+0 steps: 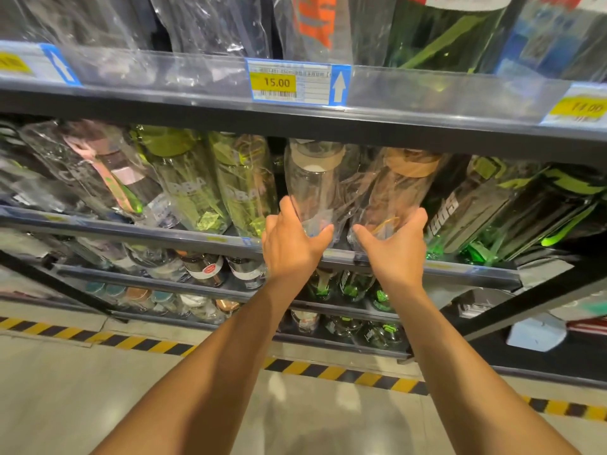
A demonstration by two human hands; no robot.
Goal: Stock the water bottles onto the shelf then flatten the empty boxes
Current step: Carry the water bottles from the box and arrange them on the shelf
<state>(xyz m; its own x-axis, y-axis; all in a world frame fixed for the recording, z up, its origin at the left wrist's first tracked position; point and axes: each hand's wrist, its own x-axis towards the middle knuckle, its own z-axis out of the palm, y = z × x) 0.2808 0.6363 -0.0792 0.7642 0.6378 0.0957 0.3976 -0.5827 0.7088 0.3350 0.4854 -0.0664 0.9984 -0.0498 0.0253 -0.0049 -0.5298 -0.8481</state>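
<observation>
Reaching in from the bottom of the view, two bare forearms are extended toward the shelving, and each hand is closed around the lower end of a bottle at the front of the middle shelf. The left hand is wrapped, thumb on one side and fingers on the other, around the clear plastic-bagged water bottle with a pale beige lid. The right hand is curled in the same way around the amber-tinted plastic-bagged bottle with an orange-tan lid. Both bottles are leaned back, lids toward the rear, just beside each other, with their bases near the dark metal shelf rail.

The step is judged to be the seating of this pair in its row. It is best done if the bases are slid back together past the rail, the loose wrapping is kept from bunching beneath them, and the tilt is matched to the neighbours. The slippery film could let a bottle twist, so the grip should be loosened only once each base is borne by the shelf.

Below, lower shelves are filled with smaller bottles. Both held bottles appear empty; a thin yellow loop is seen within the right one's bag. Green-tinted bagged bottles are lined up to the left, dark bottles with lime-green trim to the right. Above, behind a yellow 15.00 price tag, more bagged goods are stacked. No cardboard boxes are in view.
</observation>
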